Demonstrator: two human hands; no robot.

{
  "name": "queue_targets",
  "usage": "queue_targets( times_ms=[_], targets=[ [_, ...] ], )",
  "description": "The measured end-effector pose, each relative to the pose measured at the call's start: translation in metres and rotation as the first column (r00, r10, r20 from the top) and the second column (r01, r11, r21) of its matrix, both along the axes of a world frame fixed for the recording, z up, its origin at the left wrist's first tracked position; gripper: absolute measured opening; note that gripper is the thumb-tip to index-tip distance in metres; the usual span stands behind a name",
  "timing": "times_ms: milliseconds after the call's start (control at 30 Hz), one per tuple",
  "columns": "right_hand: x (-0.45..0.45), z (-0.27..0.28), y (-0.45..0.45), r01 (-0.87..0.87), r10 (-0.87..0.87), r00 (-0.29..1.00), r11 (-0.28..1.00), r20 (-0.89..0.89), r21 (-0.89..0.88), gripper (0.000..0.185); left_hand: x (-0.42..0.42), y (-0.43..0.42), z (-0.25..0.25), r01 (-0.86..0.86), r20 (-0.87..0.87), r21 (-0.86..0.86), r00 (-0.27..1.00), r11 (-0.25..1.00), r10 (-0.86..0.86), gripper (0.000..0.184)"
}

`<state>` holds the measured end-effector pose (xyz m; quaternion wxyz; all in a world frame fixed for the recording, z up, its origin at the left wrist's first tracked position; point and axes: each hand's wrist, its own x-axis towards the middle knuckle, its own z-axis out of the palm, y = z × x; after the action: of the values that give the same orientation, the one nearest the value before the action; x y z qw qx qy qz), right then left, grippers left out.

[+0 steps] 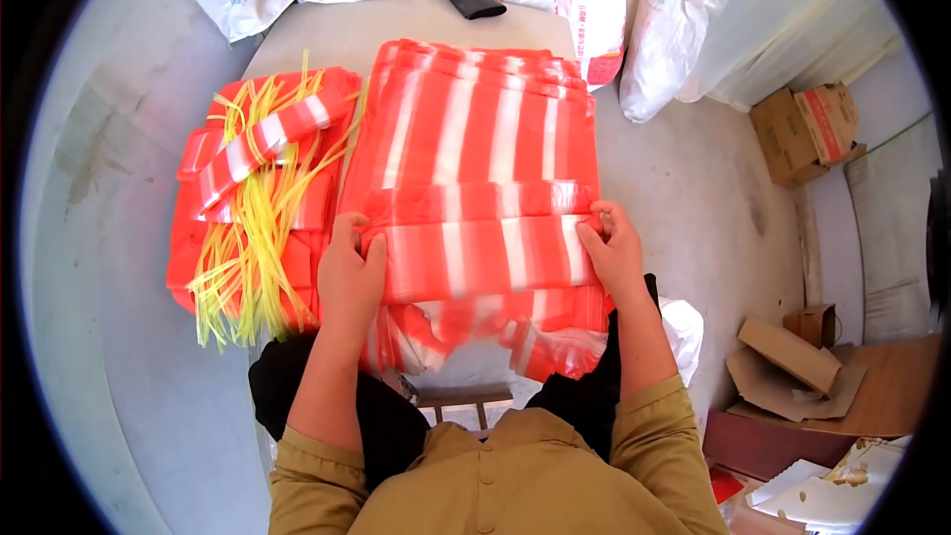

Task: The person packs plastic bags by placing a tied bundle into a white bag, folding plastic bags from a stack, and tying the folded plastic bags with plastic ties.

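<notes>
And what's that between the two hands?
A folded band of red-and-white striped plastic spans from the left hand to the right hand, in the head view.

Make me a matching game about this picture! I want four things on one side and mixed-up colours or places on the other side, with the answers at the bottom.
Things:
1. Left hand
2. Thin strips
3. Right hand
4. Big stack

Colours and places:
a. at the right end of the folded piece
b. red with white stripes
c. at the left end of the folded piece
d. yellow

Right pairs: 1-c, 2-d, 3-a, 4-b
</notes>
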<state>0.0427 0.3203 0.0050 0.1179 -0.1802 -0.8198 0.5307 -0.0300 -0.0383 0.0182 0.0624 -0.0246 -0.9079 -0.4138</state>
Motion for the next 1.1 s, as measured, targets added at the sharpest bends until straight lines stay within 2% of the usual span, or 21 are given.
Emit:
queue_targets(
  times_ms=[67,100,167,200,267,300,367,400,500,667,800,900,1067,1100],
  targets=[
    [0.000,0.011,-0.009,0.019,-0.036,0.995,0.984,0.093,0.177,0.028,0.000,0.001,-0.013,-0.007,-0.342,-0.150,0.939,0.989,-0.045,0.029],
    [0.000,0.017,-0.013,0.022,-0.060,0.989,0.964,0.135,0.265,0.026,0.001,0.001,-0.009,0.024,-0.332,-0.206,0.939,0.978,-0.092,0.029],
    [0.004,0.007,-0.008,0.033,-0.004,0.999,0.830,-0.054,0.557,0.031,0.005,0.000,0.004,0.081,-0.308,-0.312,0.934,0.947,-0.181,0.029],
    [0.005,0.010,-0.012,0.062,0.047,0.989,0.730,-0.141,0.681,0.034,0.007,0.000,0.007,0.148,-0.352,-0.334,0.896,0.931,-0.269,0.030],
    [0.012,0.021,-0.015,-0.007,0.285,0.937,0.589,-0.199,0.808,0.040,0.013,0.002,0.011,0.274,-0.427,-0.390,0.792,0.879,-0.436,0.033],
    [0.017,0.032,-0.021,-0.025,0.400,0.893,0.505,-0.207,0.863,0.043,0.017,0.005,0.015,0.360,-0.396,-0.392,0.765,0.847,-0.509,0.038],
    [0.023,0.052,-0.053,-0.272,0.563,0.823,0.512,-0.079,0.815,0.051,0.024,0.014,0.026,0.527,-0.337,-0.385,0.684,0.758,-0.647,0.046],
    [0.025,0.057,-0.067,-0.388,0.638,0.769,0.496,-0.023,0.777,0.054,0.028,0.017,0.026,0.525,-0.318,-0.416,0.681,0.742,-0.660,0.050],
    [0.023,0.058,-0.083,-0.469,0.615,0.778,0.430,0.130,0.771,0.060,0.034,0.019,0.022,0.505,-0.256,-0.484,0.699,0.714,-0.668,0.060],
    [0.009,0.059,-0.074,-0.542,0.595,0.768,0.405,0.238,0.736,0.066,0.028,0.008,0.014,0.435,-0.173,-0.527,0.786,0.730,-0.593,0.063],
    [0.001,0.060,-0.074,-0.541,0.582,0.761,0.326,0.286,0.775,0.071,0.024,0.000,0.023,0.442,-0.114,-0.486,0.824,0.754,-0.555,0.062],
    [-0.006,0.063,-0.072,-0.605,0.571,0.733,0.297,0.370,0.739,0.068,0.021,-0.006,0.021,0.442,-0.094,-0.468,0.836,0.765,-0.540,0.060],
    [-0.008,0.081,-0.068,-0.695,0.575,0.686,0.336,0.445,0.636,0.063,0.019,-0.017,0.035,0.471,-0.143,-0.328,0.832,0.819,-0.535,0.054],
    [-0.008,0.085,-0.066,-0.710,0.581,0.676,0.349,0.453,0.611,0.063,0.018,-0.022,0.038,0.492,-0.105,-0.271,0.839,0.827,-0.533,0.052]
  ],
)
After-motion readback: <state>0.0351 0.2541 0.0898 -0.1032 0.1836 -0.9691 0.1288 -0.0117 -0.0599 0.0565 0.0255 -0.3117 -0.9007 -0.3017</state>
